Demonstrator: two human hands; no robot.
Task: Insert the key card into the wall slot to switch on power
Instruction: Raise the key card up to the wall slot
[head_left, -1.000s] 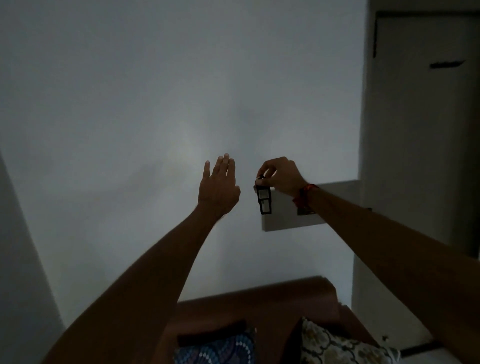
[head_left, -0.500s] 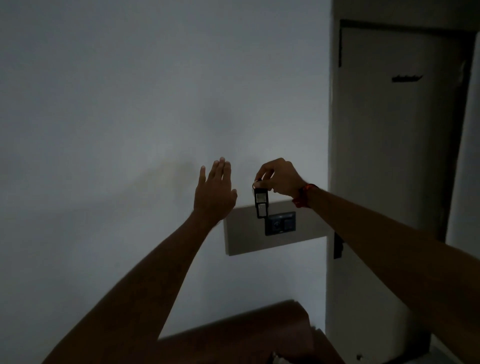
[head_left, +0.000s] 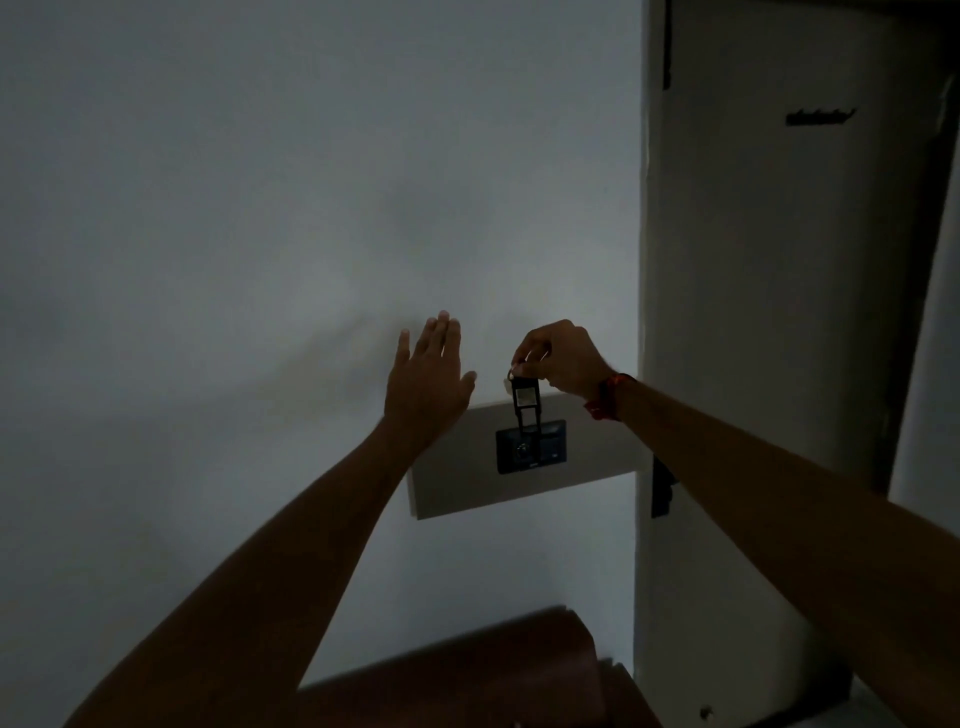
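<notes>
The room is dim. My right hand (head_left: 558, 358) pinches the top of a small dark key card (head_left: 524, 402) that hangs upright from my fingers. Its lower end overlaps the top edge of a black wall slot unit (head_left: 531, 447), which is set in a pale rectangular panel (head_left: 452, 483) on the wall. I cannot tell whether the card's tip is inside the slot. My left hand (head_left: 428, 379) is raised left of the card, fingers straight and together, palm toward the wall, holding nothing and covering the panel's upper left corner.
A pale door (head_left: 779, 312) in a dark frame stands right of the panel, with a dark handle (head_left: 661, 488) at its left edge. A brown headboard or sofa back (head_left: 493, 670) rises at the bottom. The white wall (head_left: 260, 208) fills the left.
The view has swung left and up, bringing the panel and slot unit into full sight. The card has come down from above the panel until its lower end meets the slot unit.
</notes>
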